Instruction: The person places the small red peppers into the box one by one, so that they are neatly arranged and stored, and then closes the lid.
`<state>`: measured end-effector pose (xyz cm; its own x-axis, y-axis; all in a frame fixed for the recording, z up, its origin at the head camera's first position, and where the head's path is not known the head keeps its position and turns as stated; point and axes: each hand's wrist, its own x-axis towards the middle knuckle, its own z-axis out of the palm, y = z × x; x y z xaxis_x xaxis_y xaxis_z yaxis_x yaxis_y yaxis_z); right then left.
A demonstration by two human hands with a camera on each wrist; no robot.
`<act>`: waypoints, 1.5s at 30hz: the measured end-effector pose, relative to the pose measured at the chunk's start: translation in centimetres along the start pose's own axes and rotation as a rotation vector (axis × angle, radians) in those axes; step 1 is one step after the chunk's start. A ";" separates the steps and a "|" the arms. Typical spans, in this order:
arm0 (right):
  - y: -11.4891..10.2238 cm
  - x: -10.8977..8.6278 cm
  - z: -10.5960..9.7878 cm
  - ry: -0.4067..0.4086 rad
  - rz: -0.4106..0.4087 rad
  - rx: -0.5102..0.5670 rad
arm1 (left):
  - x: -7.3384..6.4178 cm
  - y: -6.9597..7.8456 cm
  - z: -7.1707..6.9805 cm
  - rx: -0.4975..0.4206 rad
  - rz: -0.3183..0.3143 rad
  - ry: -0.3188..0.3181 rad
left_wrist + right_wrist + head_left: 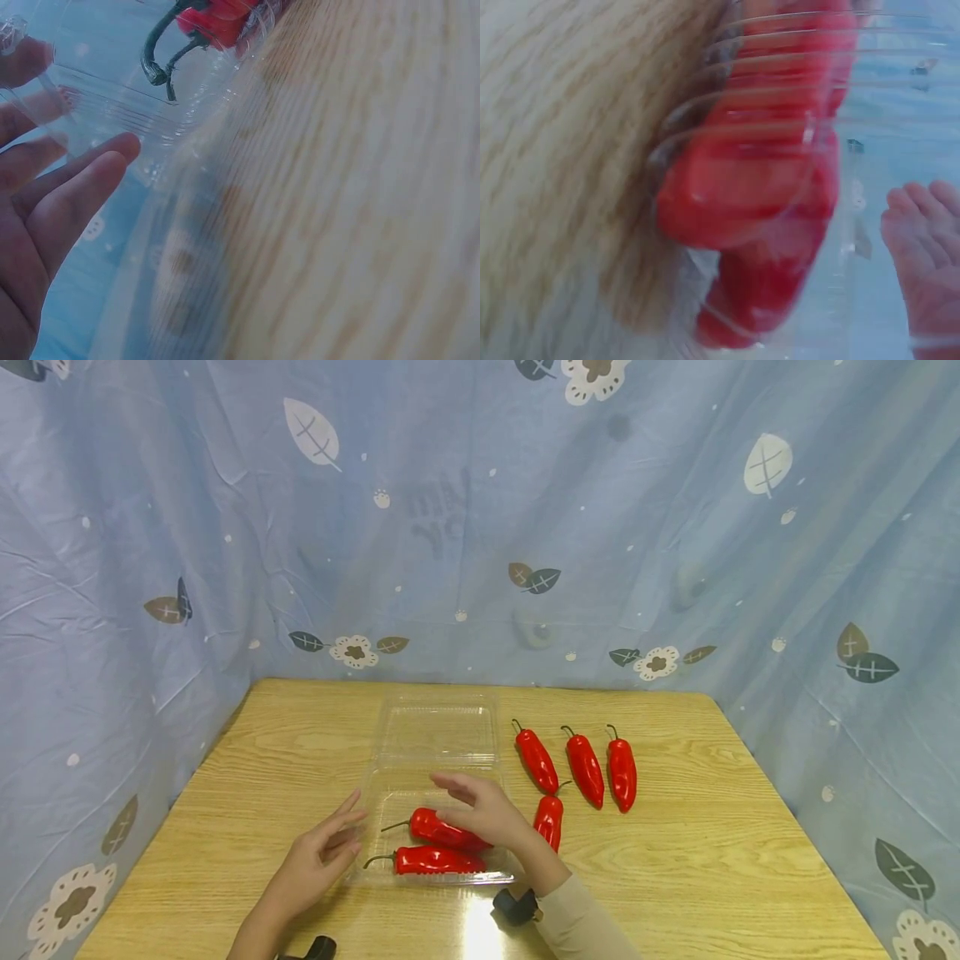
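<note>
A clear plastic clamshell box [384, 806] lies on the table with its lid [438, 731] folded back. Inside it are two red peppers with dark stems, the farther pepper [442, 830] and the nearer pepper [431, 860], side by side. My right hand [483, 810] hovers over the box at the farther pepper, fingers extended and holding nothing visible. At the box's left side is my left hand [317, 860], its fingers loosely bent beside the wall. In the left wrist view its fingers [75, 195] overlap the clear plastic; whether they touch it I cannot tell.
Right of the box, one red pepper [549, 820] lies partly behind the right forearm. Farther back lie three more: a left pepper [537, 762], a middle pepper [586, 770] and a right pepper [622, 774]. A blue patterned curtain [465, 552] surrounds the wooden table [690, 860].
</note>
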<state>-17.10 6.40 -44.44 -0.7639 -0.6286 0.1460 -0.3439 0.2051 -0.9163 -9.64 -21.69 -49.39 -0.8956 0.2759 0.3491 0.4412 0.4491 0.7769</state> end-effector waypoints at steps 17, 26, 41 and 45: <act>0.5 -3.9 -2.7 0.221 -0.012 0.027 | 0.0 -0.1 0.0 0.000 0.004 0.002; 2.1 -6.9 -4.6 0.334 0.040 0.027 | -0.1 -0.2 -0.1 0.001 -0.006 -0.007; 3.2 -9.9 -7.0 0.498 0.196 0.010 | 0.1 -0.1 -0.2 -0.005 -0.031 -0.008; 3.4 -10.5 -7.3 0.529 0.260 0.000 | 0.1 0.0 -0.2 -0.014 -0.038 -0.013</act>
<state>-14.26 19.14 -46.34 -0.9917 -0.0980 0.0829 -0.1090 0.3027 -0.9468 -9.74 -21.79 -49.23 -0.9108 0.2697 0.3126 0.4059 0.4472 0.7970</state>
